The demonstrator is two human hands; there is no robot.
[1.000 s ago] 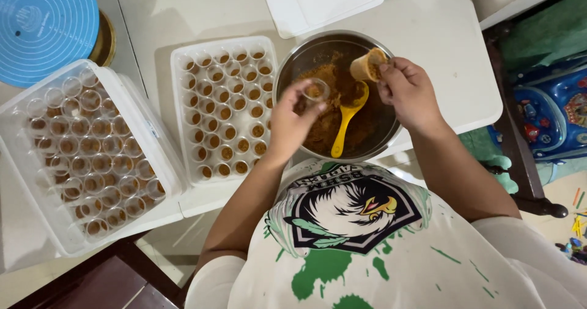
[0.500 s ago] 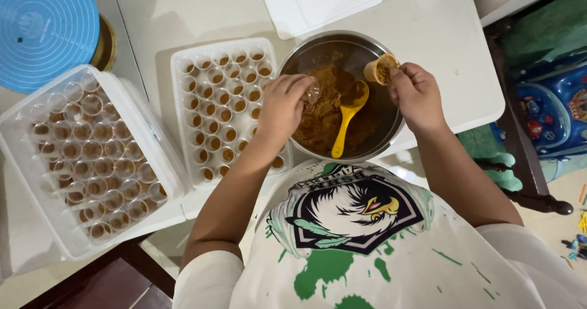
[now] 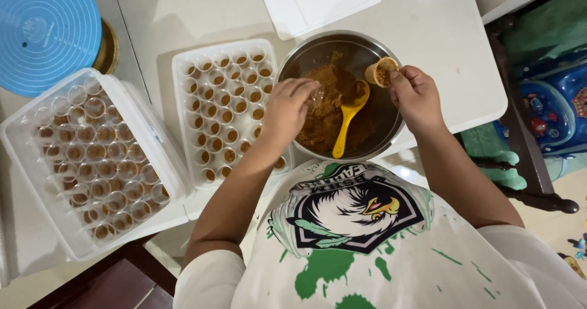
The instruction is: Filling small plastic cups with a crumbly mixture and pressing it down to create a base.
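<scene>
The right hand (image 3: 416, 98) pinches a small full cup (image 3: 380, 72) over the bowl (image 3: 391, 122) rim. The left hand (image 3: 286, 110) curls around a clear cup (image 3: 316, 95) above brown mix (image 3: 324, 110) — a yellow spoon (image 3: 347, 118) lies there. White tray (image 3: 183, 110) sits beside — round blue lid (image 3: 46, 30) far left.

Brown crumbly mix (image 3: 324, 110) in silver metal bowl (image 3: 299, 55), under left hand (image 3: 286, 110). Yellow spoon (image 3: 348, 116) between hands. Tan small cup (image 3: 380, 71) at right hand (image 3: 416, 95). White tray (image 3: 183, 76) left of left hand; blue ridged lid (image 3: 46, 30) beyond. White tabletop (image 3: 183, 9).
</scene>
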